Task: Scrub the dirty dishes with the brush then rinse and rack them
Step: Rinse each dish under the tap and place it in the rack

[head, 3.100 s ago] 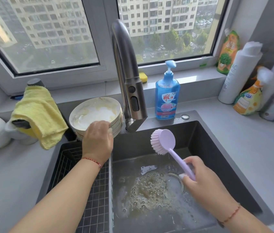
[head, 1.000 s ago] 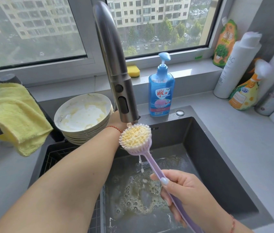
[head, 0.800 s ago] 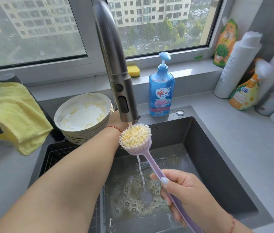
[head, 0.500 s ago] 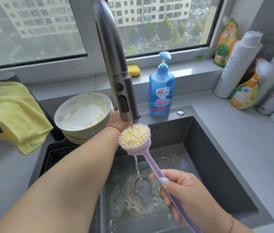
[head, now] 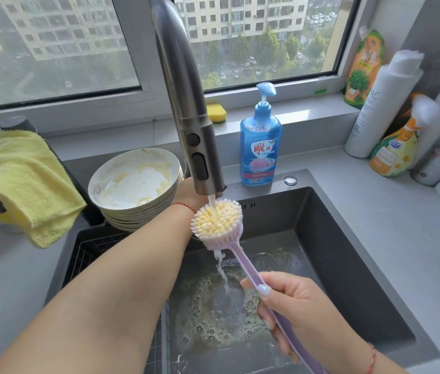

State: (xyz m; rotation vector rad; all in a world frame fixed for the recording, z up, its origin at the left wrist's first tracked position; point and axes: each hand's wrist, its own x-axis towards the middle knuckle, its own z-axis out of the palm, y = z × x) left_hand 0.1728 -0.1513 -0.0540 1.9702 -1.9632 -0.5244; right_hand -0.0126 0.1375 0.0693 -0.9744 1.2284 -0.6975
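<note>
The right hand [head: 305,314] grips the lilac handle of the brush [head: 217,221], fingers and thumb curled round it, and holds the brush head bristles-up right under the spout of the tap [head: 186,103]. A thin stream of water falls from the spout onto the yellowed bristles and runs off the head into the sink [head: 348,265], where brownish foam lies around the drain.

The left arm reaches across the sink's left part, over a wire rack [head: 89,255] set inside it. The left hand [head: 186,188] is mostly hidden behind the tap near its base, so whether it grasps anything cannot be told.

A stack of dirty plates [head: 135,184] stands at the sink's back left corner, the top one smeared with yellowish residue. A yellow cloth [head: 21,182] hangs just left of the stack. A blue soap bottle [head: 260,147] stands on the counter at the sink's back edge, right of the tap. A yellow sponge [head: 216,113] lies on the windowsill behind it. Several bottles [head: 383,103] stand in the counter's back right corner.
</note>
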